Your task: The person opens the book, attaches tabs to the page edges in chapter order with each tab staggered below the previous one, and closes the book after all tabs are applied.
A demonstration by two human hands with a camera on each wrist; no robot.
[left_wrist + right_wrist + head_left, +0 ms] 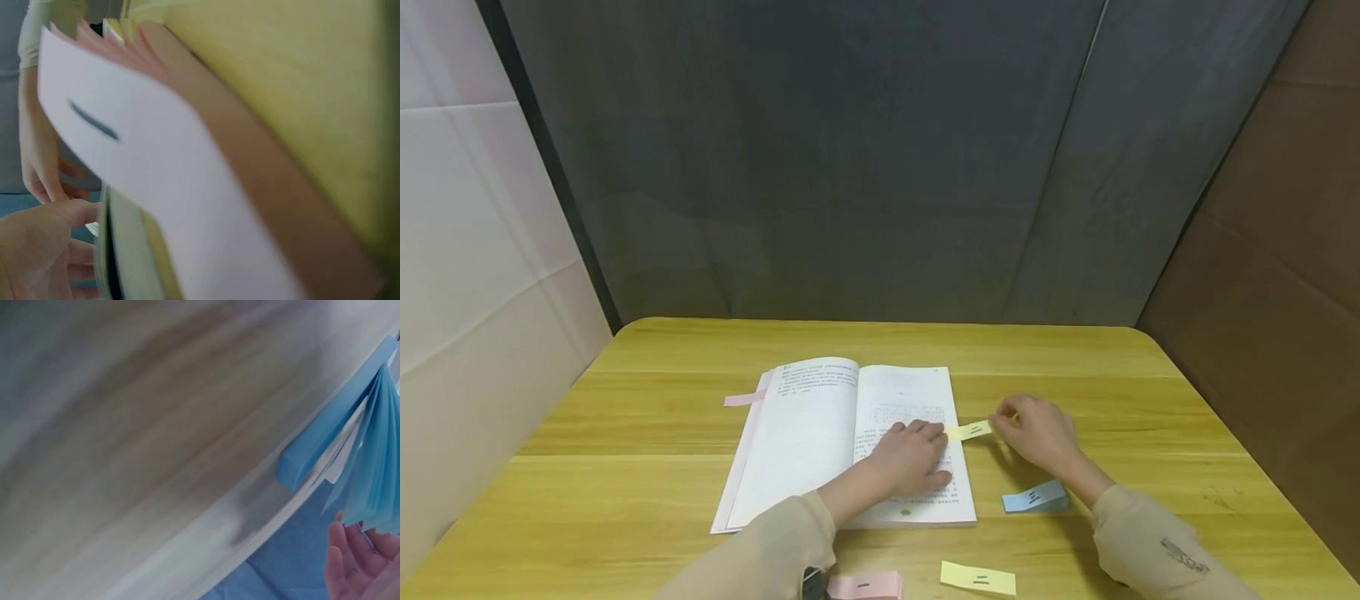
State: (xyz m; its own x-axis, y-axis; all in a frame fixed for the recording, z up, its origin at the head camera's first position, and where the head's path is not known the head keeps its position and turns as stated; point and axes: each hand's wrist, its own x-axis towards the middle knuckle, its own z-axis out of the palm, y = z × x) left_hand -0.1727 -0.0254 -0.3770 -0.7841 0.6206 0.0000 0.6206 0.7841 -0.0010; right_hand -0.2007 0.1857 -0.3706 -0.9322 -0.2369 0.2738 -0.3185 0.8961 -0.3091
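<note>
An open book (pixel 805 450) lies on the wooden table in the head view. My left hand (pixel 912 460) rests on its right page, fingers spread, with the fingertips by the inner end of a yellow sticky note (pixel 974 431). That note, marked with two strokes, sticks out past the page's right edge. Its outer end is pinched between the thumb and fingers of my right hand (pixel 1036 431). In the left wrist view, a pink sticky-note pad (pixel 144 131) covers much of the picture, beyond my left hand (pixel 44 250). Blue sheets partly hide my right hand (pixel 365 556) in the right wrist view.
A blue sticky-note pad (pixel 1036 497) lies below my right forearm. Near the front edge are a pink pad (pixel 865 586) and a yellow pad (pixel 977 578). A pink tab (pixel 744 400) juts from the book's left side. A dark curtain (pixel 850 167) hangs behind the table.
</note>
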